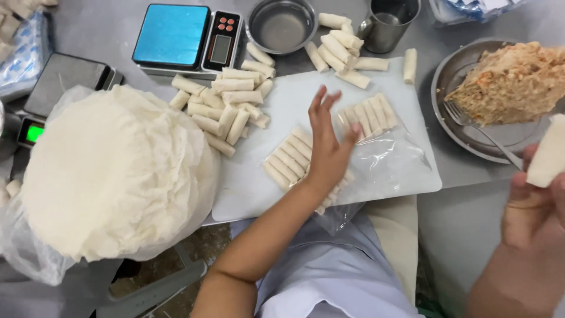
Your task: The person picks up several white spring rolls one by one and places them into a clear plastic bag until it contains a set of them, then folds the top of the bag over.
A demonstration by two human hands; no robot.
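Left hand [328, 150] flat upon bagged spring rolls [289, 159], fingers spread.

A cutting board [282, 106] lies mid-table, two rows of rolls [288, 159] on it in a plastic bag [388, 159]. Left of it sits a stack of wrappers [112, 171] — behind that, a scale [188, 38]. A loose pile of rolls [226, 103] lies between. Behind the board stand a bowl [281, 25] and a cup [388, 20]; to the right, a tray of filling [506, 82] — a fork [477, 126] in it.

The left hand [329, 150] hides part of the bagged rolls [288, 162], and at three o'clock the frame edge cuts off the right hand [532, 206] and its blurred roll [548, 154].
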